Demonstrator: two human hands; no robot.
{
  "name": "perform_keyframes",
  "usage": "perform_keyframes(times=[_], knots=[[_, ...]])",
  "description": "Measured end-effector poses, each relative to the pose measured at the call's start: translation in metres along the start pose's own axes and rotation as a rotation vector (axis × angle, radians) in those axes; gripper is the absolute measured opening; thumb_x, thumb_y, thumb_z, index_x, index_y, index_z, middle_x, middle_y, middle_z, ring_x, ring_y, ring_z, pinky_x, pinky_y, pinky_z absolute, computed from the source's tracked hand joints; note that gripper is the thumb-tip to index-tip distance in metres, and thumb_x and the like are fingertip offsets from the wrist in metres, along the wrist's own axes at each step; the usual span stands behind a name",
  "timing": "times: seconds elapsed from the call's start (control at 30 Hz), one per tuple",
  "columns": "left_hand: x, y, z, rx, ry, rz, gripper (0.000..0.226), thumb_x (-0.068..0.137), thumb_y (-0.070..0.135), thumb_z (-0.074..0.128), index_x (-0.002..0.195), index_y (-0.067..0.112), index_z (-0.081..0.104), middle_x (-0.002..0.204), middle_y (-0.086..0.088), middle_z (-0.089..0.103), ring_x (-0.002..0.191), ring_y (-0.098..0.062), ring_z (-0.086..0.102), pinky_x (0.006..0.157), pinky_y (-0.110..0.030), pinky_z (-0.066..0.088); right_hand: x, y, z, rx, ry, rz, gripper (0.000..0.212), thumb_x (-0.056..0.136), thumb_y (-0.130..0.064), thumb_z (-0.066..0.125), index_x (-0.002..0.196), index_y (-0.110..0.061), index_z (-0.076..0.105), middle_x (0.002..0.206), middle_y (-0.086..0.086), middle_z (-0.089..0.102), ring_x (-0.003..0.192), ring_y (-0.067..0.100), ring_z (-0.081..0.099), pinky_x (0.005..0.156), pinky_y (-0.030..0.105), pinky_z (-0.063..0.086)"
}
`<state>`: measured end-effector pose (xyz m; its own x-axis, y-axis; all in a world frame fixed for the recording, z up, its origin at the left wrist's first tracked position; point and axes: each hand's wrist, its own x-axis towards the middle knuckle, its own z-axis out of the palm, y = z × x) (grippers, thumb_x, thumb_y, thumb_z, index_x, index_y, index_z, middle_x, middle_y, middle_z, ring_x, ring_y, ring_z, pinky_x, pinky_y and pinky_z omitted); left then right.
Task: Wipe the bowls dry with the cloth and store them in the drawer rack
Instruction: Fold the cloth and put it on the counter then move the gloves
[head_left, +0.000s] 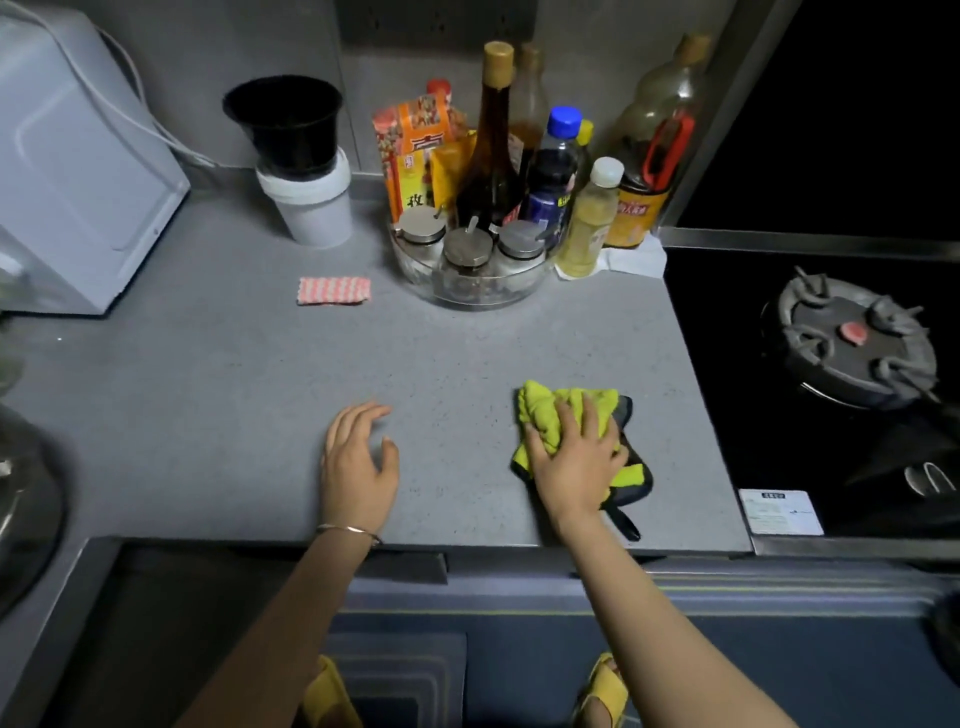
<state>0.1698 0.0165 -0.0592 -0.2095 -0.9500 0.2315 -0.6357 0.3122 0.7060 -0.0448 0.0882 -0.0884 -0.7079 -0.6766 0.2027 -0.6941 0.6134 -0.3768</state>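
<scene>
Right hand (571, 462), fingers spread, presses the yellow-and-black cloth (545, 410) onto the worktop (441, 353) near its front edge, close to the hob (727, 364). Left hand (358, 467) rests loosely open, well apart from the condiment tray (467, 296).

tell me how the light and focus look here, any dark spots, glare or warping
Head view: dim overall, with the light pooled on the grey counter; the hob at the right sinks almost to black; the cloth and the right hand on it are fairly sharp, the far bottles softer; small glints on the jar lids; wide-angle warp leans the white appliance at the left edge.
</scene>
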Motion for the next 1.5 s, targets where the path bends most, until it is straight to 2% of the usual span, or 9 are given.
perform_keyframes(times=[0.17,0.3,0.57,0.73,0.9,1.0,1.2,1.33,1.5], knots=[[0.004,0.002,0.012,0.024,-0.023,0.025,0.036,0.082,-0.001,0.056,0.117,0.005,0.06,0.122,-0.013,0.059,0.118,-0.032,0.05,0.105,-0.041,0.037,-0.044,-0.046,0.015,-0.035,-0.088,-0.331,0.057,0.073,-0.069,0.045,0.113,-0.033,0.065,0.136,0.001,0.054,0.12,0.037,0.05,0.09,0.057,0.042],[0.013,0.017,0.028,0.006,-0.06,0.048,0.037,0.082,-0.004,0.057,0.119,0.003,0.059,0.124,-0.015,0.058,0.119,-0.034,0.049,0.106,-0.044,0.037,-0.051,0.012,0.0,0.023,-0.089,-0.472,0.049,0.075,-0.065,0.056,0.111,-0.033,0.064,0.137,-0.004,0.052,0.121,0.033,0.049,0.093,0.052,0.041],[0.025,0.045,0.06,-0.013,-0.085,0.073,0.039,0.081,-0.008,0.059,0.118,0.003,0.06,0.124,-0.015,0.057,0.12,-0.033,0.047,0.108,-0.042,0.034,0.017,0.187,-0.066,-0.091,0.116,0.03,0.057,0.075,-0.06,0.052,0.111,-0.02,0.068,0.134,0.007,0.055,0.12,0.037,0.049,0.093,0.054,0.038],[0.031,0.039,0.055,0.017,-0.063,0.064,0.038,0.081,-0.008,0.059,0.118,0.003,0.06,0.124,-0.015,0.058,0.12,-0.032,0.048,0.108,-0.041,0.034,0.063,0.157,-0.048,-0.068,0.072,0.314,0.052,0.082,-0.048,0.064,0.126,-0.02,0.06,0.146,0.007,0.042,0.129,0.041,0.036,0.098,0.053,0.031],[0.035,0.013,0.041,0.049,-0.03,0.028,0.037,0.082,-0.007,0.059,0.118,0.002,0.06,0.124,-0.016,0.058,0.12,-0.034,0.048,0.107,-0.045,0.035,0.067,0.019,0.004,-0.017,-0.157,0.021,0.064,0.08,-0.066,0.053,0.135,-0.033,0.05,0.152,0.002,0.032,0.135,0.039,0.029,0.104,0.056,0.023],[0.041,-0.003,0.033,0.078,-0.007,0.023,0.036,0.084,0.008,0.052,0.118,0.001,0.059,0.122,-0.018,0.059,0.117,-0.036,0.051,0.105,-0.044,0.035,0.021,-0.048,0.026,-0.034,-0.193,-0.351,0.062,0.07,-0.069,0.059,0.122,-0.036,0.06,0.142,0.002,0.048,0.125,0.039,0.045,0.095,0.058,0.037],[0.058,-0.009,0.028,0.077,0.046,-0.008,0.041,0.079,0.012,0.047,0.116,-0.002,0.06,0.119,-0.02,0.06,0.114,-0.039,0.052,0.104,-0.04,0.033,-0.01,0.008,0.008,0.075,-0.245,-0.79,0.05,0.074,-0.062,0.058,0.117,-0.036,0.058,0.14,-0.004,0.049,0.123,0.032,0.049,0.092,0.051,0.043],[0.068,-0.009,0.027,0.069,0.056,-0.032,0.042,0.081,0.013,0.047,0.117,-0.001,0.06,0.121,-0.02,0.059,0.116,-0.038,0.051,0.105,-0.045,0.035,0.06,0.079,-0.009,-0.017,-0.08,-0.347,0.054,0.075,-0.061,0.053,0.115,-0.027,0.064,0.135,0.004,0.055,0.115,0.035,0.055,0.086,0.05,0.043],[0.074,-0.021,0.019,0.071,0.07,-0.047,0.041,0.08,0.014,0.046,0.116,-0.001,0.061,0.12,-0.019,0.06,0.114,-0.037,0.052,0.104,-0.042,0.036,0.121,0.034,0.01,-0.042,-0.114,0.211,0.06,0.084,-0.058,0.054,0.136,-0.03,0.047,0.154,-0.001,0.028,0.138,0.037,0.021,0.107,0.057,0.02]])
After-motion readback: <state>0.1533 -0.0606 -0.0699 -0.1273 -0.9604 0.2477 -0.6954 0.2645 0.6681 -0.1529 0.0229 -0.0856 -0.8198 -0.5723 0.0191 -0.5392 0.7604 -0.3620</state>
